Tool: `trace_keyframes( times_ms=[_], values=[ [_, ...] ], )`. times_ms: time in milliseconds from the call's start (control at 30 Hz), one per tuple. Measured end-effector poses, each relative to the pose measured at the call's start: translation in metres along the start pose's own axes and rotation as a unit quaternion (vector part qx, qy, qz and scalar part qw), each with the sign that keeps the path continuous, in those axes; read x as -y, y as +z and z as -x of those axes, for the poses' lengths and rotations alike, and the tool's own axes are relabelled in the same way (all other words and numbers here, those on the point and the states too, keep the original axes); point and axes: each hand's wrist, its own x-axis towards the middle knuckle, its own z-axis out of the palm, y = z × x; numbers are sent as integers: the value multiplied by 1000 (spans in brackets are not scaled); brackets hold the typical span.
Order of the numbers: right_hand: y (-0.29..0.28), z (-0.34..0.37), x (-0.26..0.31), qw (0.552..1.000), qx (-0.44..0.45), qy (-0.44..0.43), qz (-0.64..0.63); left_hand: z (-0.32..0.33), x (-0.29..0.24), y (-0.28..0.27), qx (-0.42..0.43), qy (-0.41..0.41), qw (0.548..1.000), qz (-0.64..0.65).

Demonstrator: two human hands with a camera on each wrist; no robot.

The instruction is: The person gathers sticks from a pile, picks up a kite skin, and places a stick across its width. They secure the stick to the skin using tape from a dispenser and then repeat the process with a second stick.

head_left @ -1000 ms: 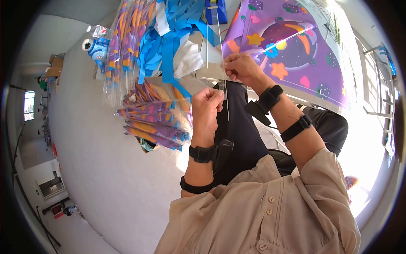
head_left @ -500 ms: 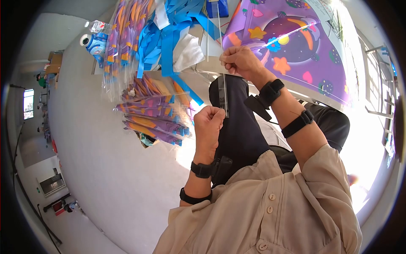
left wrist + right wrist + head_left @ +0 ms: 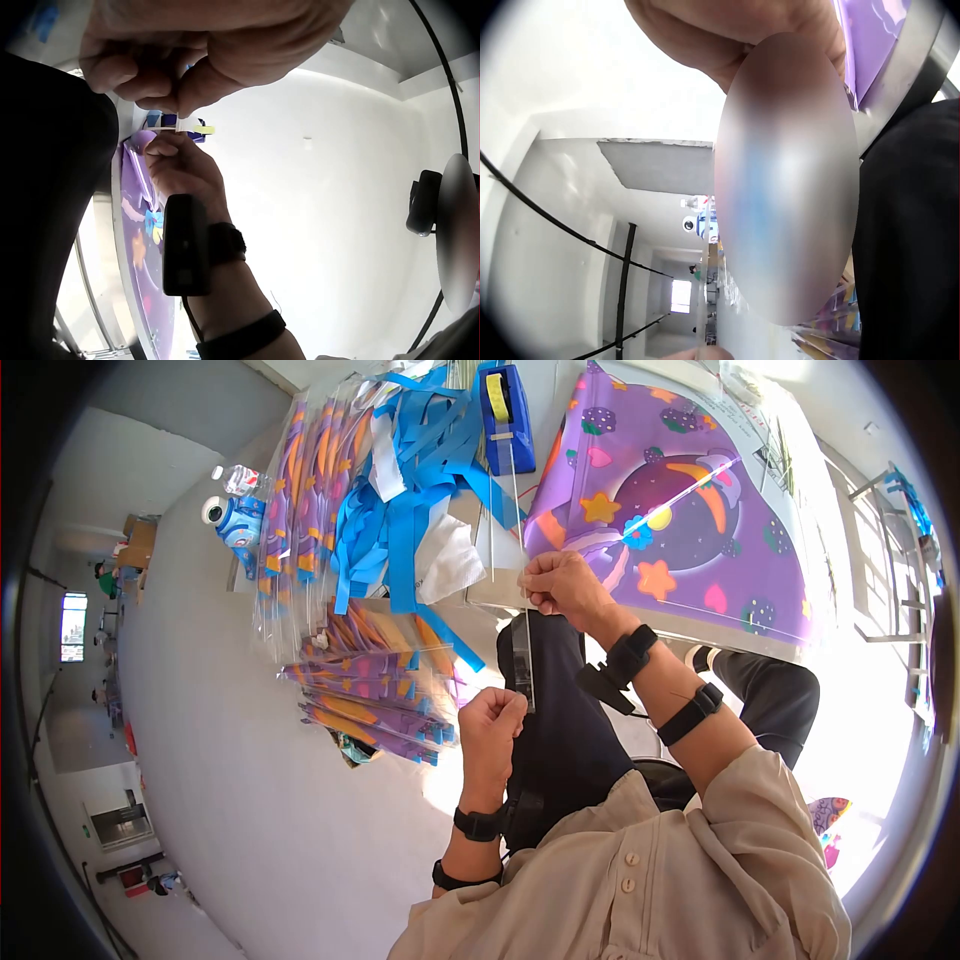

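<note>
A narrow clear strip, looking like tape [image 3: 530,670], runs taut from the blue tape dispenser [image 3: 522,445] over the table's front edge. My left hand [image 3: 490,735] pinches its lower end between thumb and fingers, above the dark trouser leg. Farther up, by the table edge, my right hand [image 3: 565,590] pinches the same strip with bent fingers. From the left wrist view, the left hand [image 3: 202,52] looms large on top, with the right hand [image 3: 184,169] beyond it. Beside the right hand lies a purple printed sheet [image 3: 700,580] with stars and a moon. A blurred patch hides much of the right wrist view.
Blue ribbons [image 3: 410,490] and a white cloth [image 3: 450,555] lie left of the dispenser. Packed purple-and-orange bundles [image 3: 310,490] rest at the table's left, with more bundles [image 3: 375,690] lower down. A blue-and-white bottle [image 3: 235,525] stands beyond them.
My left hand has moved down toward the body, lengthening the strip between the hands. The right hand stays near the table edge. The head view has tilted up, showing more of the dispenser.
</note>
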Motion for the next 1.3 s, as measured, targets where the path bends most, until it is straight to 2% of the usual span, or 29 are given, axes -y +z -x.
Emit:
trace_keyframes(
  times_ms=[100, 167, 300, 433, 500, 633, 700, 733, 767, 833, 867, 900, 967, 1033, 1200, 1300],
  values=[
    [3, 8, -2, 1000, -6, -2, 14, 2, -5, -1, 8, 0, 1000, 2],
    [4, 8, -4, 998, -53, -4, 22, 2, -7, -4, 12, 10, 1000, 21],
    [-4, -16, 0, 993, -104, -44, 32, 4, -12, -8, 19, 15, 999, 26],
    [-3, -54, 6, 988, -142, -31, 57, 3, -12, -10, 15, -1, 999, 31],
    [-1, -71, 5, 978, -172, -22, 116, 3, -11, -12, 13, -3, 999, 33],
    [-5, -93, 7, 969, -196, -5, 153, 1, -12, -16, 3, -8, 1000, 30],
    [-13, -105, 12, 929, -196, -23, 315, 0, -10, -19, 4, -10, 999, 33],
    [-15, -105, 16, 935, -244, -79, 246, 0, -8, -20, 8, -12, 999, 31],
    [-19, -109, 23, 934, -244, -79, 247, -1, -6, -20, 11, -14, 999, 30],
    [-20, -113, 49, 970, -220, -97, 42, -1, -4, -20, 15, -14, 999, 30],
    [-17, -115, 62, 974, -207, -89, -22, -1, -4, -18, 15, -19, 999, 37],
    [-15, -122, 70, 974, -207, -89, -21, -1, -4, -17, 15, -24, 999, 44],
    [-12, -138, 85, 972, -204, -22, -113, 0, -6, -16, 12, -29, 999, 33],
    [-12, -151, 93, 971, -216, -4, -100, 1, -7, -16, 15, -28, 999, 28],
    [-13, -164, 92, 958, -220, 27, -182, 6, -15, -19, 23, -28, 999, 13],
    [-15, -159, 86, 971, -196, 15, -132, 12, -14, -20, 24, -36, 999, 18]
  ],
)
